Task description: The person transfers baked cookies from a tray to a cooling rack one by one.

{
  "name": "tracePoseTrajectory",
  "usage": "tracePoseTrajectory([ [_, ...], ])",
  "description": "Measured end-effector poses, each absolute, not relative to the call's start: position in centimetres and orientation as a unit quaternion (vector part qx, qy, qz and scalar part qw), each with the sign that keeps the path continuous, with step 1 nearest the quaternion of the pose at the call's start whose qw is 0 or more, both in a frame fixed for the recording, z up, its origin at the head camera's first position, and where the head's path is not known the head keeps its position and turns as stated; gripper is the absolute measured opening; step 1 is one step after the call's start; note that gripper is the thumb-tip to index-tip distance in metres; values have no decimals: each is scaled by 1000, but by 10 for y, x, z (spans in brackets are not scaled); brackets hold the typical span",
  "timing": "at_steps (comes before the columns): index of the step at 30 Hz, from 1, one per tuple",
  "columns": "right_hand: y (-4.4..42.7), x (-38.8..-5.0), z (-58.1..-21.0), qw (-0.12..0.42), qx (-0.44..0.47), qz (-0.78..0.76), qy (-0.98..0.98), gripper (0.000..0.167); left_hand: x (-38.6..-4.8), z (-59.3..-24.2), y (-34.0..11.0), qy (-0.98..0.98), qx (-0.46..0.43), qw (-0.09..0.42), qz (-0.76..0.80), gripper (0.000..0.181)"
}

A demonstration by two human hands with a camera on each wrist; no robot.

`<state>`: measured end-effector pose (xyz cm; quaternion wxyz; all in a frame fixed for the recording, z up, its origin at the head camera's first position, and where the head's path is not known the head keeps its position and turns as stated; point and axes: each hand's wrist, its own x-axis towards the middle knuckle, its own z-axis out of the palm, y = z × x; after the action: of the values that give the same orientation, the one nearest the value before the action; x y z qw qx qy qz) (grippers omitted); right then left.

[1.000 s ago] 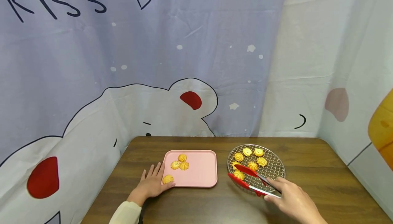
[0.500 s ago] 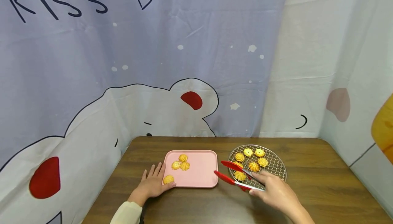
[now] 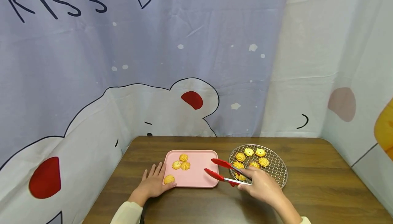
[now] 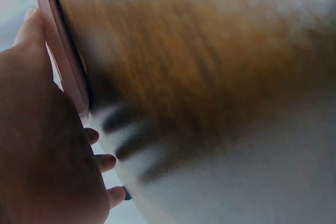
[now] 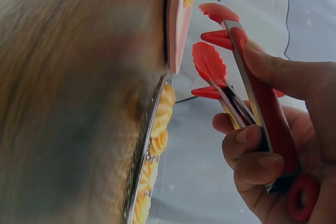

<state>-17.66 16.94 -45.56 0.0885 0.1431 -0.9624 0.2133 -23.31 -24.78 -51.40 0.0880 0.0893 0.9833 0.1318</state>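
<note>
A pink tray (image 3: 199,174) lies left of centre with several cookies (image 3: 185,165) on it. The left hand (image 3: 153,183) rests at the tray's lower left corner, fingers spread, its thumb along the front edge beside a round cookie (image 3: 169,179). In the right hand (image 3: 264,185) are red-tipped tongs (image 3: 225,179), gripped by the handles; their tips are apart above the tray's right side, with nothing between them. The right wrist view shows fingers and thumb round the tongs (image 5: 262,98). The left wrist view has the left hand (image 4: 47,140) against the tray's edge (image 4: 63,51).
A round wire rack (image 3: 279,173) with several piped cookies (image 3: 263,162) stands right of the tray, partly behind the right hand. Both are on a brown wooden table (image 3: 319,183). A printed curtain (image 3: 196,46) hangs behind the table and along its sides.
The right hand and the tongs have moved left, from over the wire rack to the tray's right side. The tongs' tips stay apart. The left hand has not visibly moved.
</note>
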Motion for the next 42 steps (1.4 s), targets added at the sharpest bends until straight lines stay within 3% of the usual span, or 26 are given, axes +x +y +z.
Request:
tracePoseTrajectory([
  [17,137,-193,-459,90,172,211,-958,59,-237,-521,-251,984,85,90,129,112],
  [42,102,-216,-469,84,214,216,-949,56,-234,-516,-248,986,89,76,115,105],
])
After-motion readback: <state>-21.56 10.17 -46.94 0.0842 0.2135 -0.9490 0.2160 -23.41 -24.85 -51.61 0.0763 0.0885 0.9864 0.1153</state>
